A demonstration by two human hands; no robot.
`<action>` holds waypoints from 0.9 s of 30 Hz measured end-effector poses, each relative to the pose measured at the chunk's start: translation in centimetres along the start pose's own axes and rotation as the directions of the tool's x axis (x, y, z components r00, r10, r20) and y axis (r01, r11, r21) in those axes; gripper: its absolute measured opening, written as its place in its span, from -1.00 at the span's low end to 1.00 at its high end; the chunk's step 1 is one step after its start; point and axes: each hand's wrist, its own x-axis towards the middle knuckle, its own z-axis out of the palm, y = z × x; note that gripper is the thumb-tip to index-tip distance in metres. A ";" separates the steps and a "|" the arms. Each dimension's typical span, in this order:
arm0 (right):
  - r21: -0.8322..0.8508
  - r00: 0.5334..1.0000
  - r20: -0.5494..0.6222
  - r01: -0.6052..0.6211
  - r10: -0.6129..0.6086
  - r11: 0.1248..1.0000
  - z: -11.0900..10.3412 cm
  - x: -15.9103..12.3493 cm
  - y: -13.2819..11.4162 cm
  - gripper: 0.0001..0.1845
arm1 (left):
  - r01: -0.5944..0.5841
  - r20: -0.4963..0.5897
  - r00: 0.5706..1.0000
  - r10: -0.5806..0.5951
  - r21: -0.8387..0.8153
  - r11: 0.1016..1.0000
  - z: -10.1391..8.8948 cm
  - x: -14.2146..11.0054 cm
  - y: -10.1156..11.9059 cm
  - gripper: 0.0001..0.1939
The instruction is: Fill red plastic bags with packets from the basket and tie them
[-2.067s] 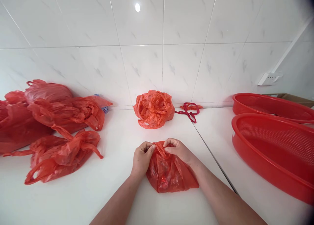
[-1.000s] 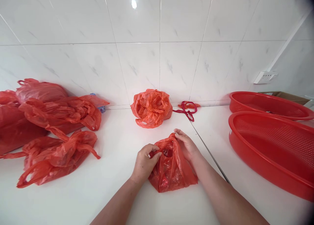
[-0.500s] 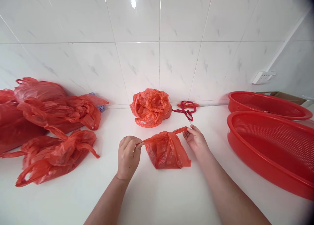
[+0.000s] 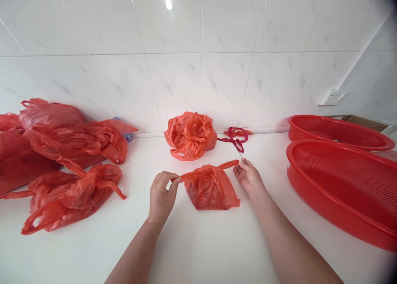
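We find the bag (image 4: 212, 189) between the hands, its gathered top in line with both grips, its body below. The left hand (image 4: 161, 195) pinches one stretched end closed; the right hand (image 4: 248, 176) pinches the other, remaining fingers loosely curled. Beyond, we note a bundle (image 4: 190, 137).

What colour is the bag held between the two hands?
The bag is see-through red, shown in the head view.

hands (image 4: 161, 195): 2 | bags (image 4: 211, 191): at least 5 | baskets (image 4: 305, 193): 2 | socket (image 4: 333, 97): 1
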 end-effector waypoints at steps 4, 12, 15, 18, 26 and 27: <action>-0.030 0.999 0.038 -0.020 0.021 0.999 0.2 -0.3 0.1 -0.73 | 0.138 0.003 0.990 -0.139 -0.096 0.986 0.5 -0.3 -0.1 -0.95; -0.243 0.993 0.096 -0.050 0.075 0.969 0.5 -0.6 0.3 -0.71 | 0.349 0.060 0.937 -0.344 -0.221 0.911 0.7 -0.4 0.0 -0.76; -0.250 0.973 0.187 -0.089 0.138 0.964 0.5 -0.8 0.3 -0.69 | 0.462 0.135 0.887 -0.442 -0.247 0.852 0.8 -0.4 -0.2 -0.70; -0.219 0.930 0.303 -0.146 0.210 0.965 0.8 -1.3 0.5 -0.75 | 0.538 0.265 0.839 -0.475 -0.279 0.795 1.0 -0.5 -0.3 -0.61; -0.164 0.872 0.403 -0.231 0.279 0.959 1.5 -2.4 1.3 -0.66 | 0.513 0.485 0.838 -0.252 -0.539 0.668 1.4 -1.0 0.8 -0.65; -0.167 0.872 0.404 -0.227 0.277 0.959 1.5 -2.5 1.4 -0.65 | 0.500 0.479 0.845 -0.237 -0.552 0.668 1.3 -1.0 0.9 -0.65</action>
